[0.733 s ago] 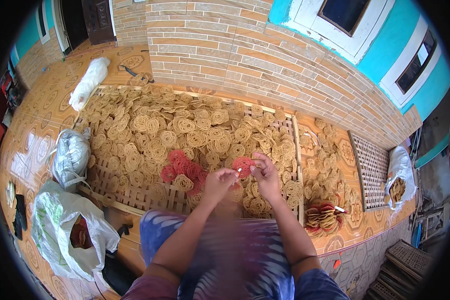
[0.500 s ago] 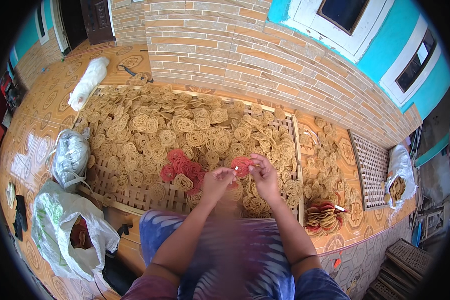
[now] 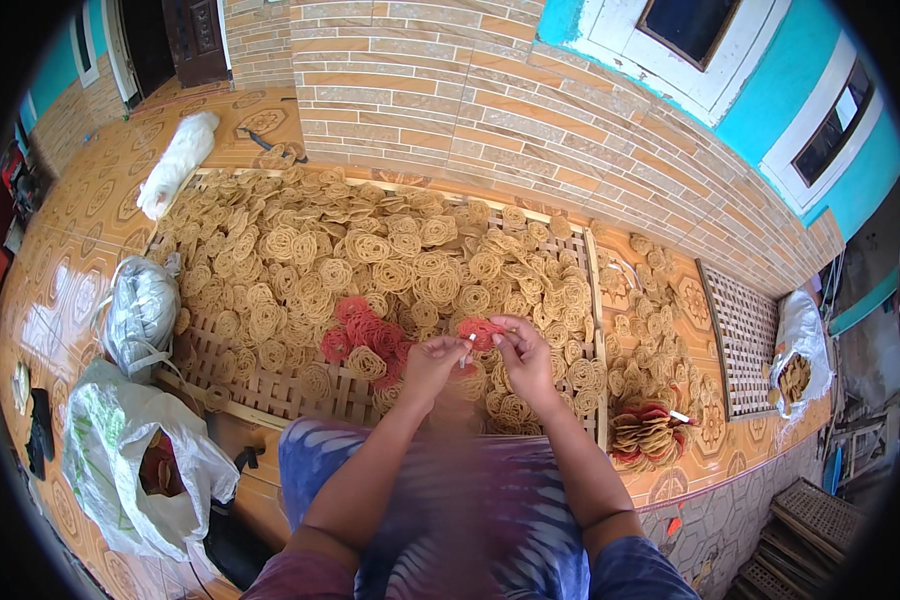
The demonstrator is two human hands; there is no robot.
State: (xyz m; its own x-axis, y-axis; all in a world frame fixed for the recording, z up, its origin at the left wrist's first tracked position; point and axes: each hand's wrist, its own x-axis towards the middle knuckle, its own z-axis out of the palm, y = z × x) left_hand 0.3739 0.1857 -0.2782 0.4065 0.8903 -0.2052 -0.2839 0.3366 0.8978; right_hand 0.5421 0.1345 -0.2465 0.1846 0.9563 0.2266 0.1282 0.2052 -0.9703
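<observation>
- The right hand (image 3: 526, 362) pinches a red disc (image 3: 480, 328) at its near right rim, thumb against fingers, probably because a rim grip leaves the coiled face uncovered.
- The left hand (image 3: 430, 368) has its fingertips closed on a small white strip (image 3: 470, 345) just beside the disc; whether they touch the disc too, I cannot tell.
- Both hands meet over the near side of the lattice tray (image 3: 280, 388), seemingly so that loose pieces lie within reach.
- Tan discs (image 3: 380, 245) overlap across the tray; red discs (image 3: 365, 335) lie grouped left of the hands.
- Discs look thin, stiff and brittle, with looped, lacy strands.
- The tray is woven from flat, wood-like slats inside a pale straight frame.
</observation>
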